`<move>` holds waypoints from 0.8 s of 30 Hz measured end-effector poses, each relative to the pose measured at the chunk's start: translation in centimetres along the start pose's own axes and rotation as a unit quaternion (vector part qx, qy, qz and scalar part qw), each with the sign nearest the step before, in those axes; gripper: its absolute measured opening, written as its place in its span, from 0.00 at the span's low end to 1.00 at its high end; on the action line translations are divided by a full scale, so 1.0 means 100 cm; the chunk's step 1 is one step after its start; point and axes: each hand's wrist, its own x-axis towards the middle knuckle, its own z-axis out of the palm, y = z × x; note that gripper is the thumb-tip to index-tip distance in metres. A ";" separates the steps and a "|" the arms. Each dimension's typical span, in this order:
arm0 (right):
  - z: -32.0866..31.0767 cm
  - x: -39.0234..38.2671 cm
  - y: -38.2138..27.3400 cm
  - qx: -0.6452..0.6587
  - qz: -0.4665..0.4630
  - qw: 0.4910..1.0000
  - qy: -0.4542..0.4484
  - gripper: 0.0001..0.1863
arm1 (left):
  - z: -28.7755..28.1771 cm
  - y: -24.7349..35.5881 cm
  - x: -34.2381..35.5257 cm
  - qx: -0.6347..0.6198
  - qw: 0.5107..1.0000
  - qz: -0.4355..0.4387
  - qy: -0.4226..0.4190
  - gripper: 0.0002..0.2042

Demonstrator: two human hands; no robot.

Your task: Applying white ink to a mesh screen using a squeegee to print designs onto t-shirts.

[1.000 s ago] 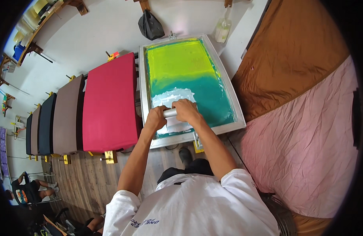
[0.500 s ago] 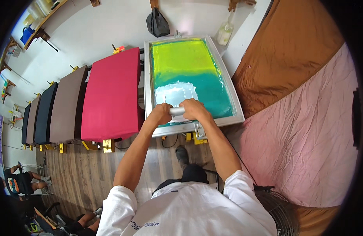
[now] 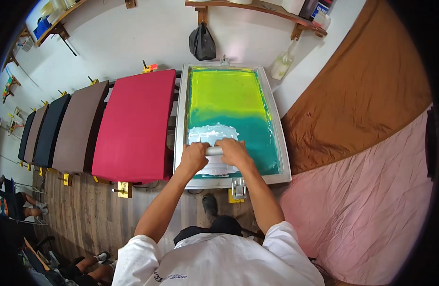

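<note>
A pale, tube-like squeegee handle (image 3: 214,151) crosses the near part of a screen-printing frame (image 3: 183,109) with a silvery rim. My left hand (image 3: 195,157) is wrapped around its left end. At the other end my right hand (image 3: 233,152) grips it, knuckles up. White ink (image 3: 212,132) spreads just beyond the squeegee and on its near side. The mesh is teal (image 3: 255,138) in the near half and yellow-green (image 3: 224,90) in the far half. The squeegee's lower edge is hidden by its handle and my hands.
Left of the frame stands a board with red fabric (image 3: 134,126), then several brown and black ones. A metal clamp (image 3: 239,188) sits at the frame's near edge. Brown cloth (image 3: 357,95) and pink cloth (image 3: 357,214) hang at right. Another person's legs (image 3: 91,267) show lower left.
Both hands have pushed the squeegee slightly away from me over the mesh, closer to the white ink's far edge. The view has tilted up, showing more of the wall shelf.
</note>
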 end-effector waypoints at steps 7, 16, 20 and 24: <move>0.052 -0.033 0.004 0.000 -0.035 0.996 0.080 0.26 | 0.033 -0.003 -0.043 -0.061 0.997 0.021 0.035 0.19; -0.003 0.033 0.008 0.026 -0.044 0.999 0.000 0.21 | 0.000 -0.033 0.036 -0.036 0.998 0.038 -0.025 0.13; 0.001 0.060 0.022 0.045 -0.024 0.999 -0.019 0.19 | 0.005 -0.033 0.052 -0.070 0.997 0.004 -0.027 0.15; 0.023 0.030 0.019 0.036 -0.037 0.997 0.050 0.18 | 0.013 -0.025 0.023 -0.074 0.997 0.027 0.002 0.15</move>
